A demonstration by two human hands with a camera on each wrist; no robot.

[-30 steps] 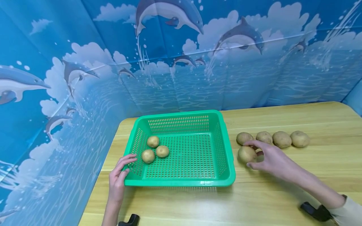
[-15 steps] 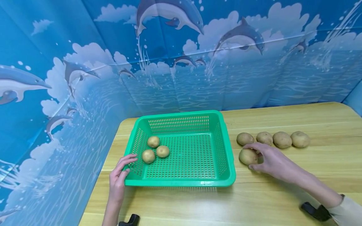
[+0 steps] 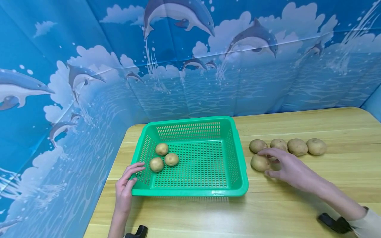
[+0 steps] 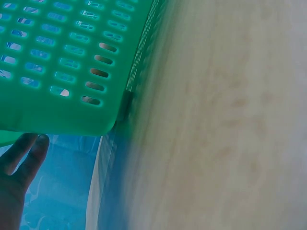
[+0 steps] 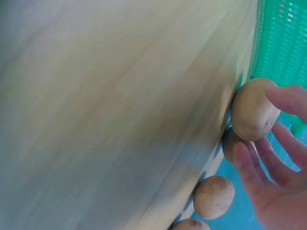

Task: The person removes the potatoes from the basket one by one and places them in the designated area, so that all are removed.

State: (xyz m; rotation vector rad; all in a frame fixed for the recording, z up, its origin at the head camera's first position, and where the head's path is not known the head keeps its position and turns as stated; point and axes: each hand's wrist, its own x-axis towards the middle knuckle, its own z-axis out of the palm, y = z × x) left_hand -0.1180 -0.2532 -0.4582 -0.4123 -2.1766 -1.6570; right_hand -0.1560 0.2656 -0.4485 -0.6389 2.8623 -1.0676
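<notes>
fingers (image 5: 248, 170) of right hand (image 3: 288, 168) round a potato (image 3: 258, 163), left hand (image 3: 124, 185) on basket (image 3: 190, 192)

Since half a second ago, the potato (image 3: 259, 163) in front of the right hand (image 3: 288, 169) has shifted slightly leftward and away. The thumb (image 3: 272, 174) has slid back along its near side.

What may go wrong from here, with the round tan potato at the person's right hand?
The round tan potato might roll if the right hand nudges it, since it is rounded. It might then bump the brownish oval potato close behind it. The left hand touches the rectangular green plastic basket, so a push could perhaps slide it.
</notes>
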